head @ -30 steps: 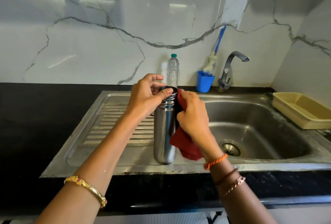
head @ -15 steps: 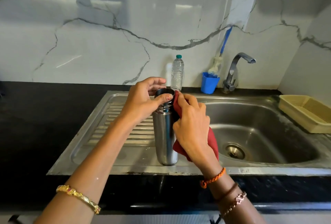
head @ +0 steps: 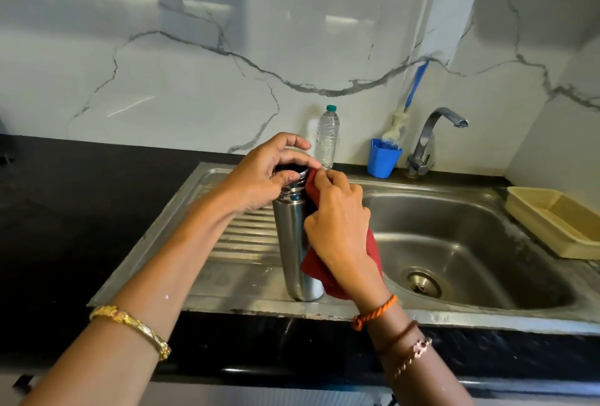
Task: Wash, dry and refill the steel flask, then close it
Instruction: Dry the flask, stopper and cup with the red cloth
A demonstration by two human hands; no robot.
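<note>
Steel flask (head: pixel 293 243) upright | left hand (head: pixel 259 175) grips rim | right hand (head: pixel 341 224) holds cloth (head: pixel 373 250)

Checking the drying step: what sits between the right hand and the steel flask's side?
In the head view, a red cloth lies between the right hand and the steel flask, pressed against its side.

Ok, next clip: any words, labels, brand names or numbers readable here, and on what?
None can be read.
Water bottle: clear plastic, no label shows.
Steel flask: plain metal where it shows, partly hidden by the red cloth and both hands.
Sink drainboard: faint embossed marks, too blurred to read.
</note>
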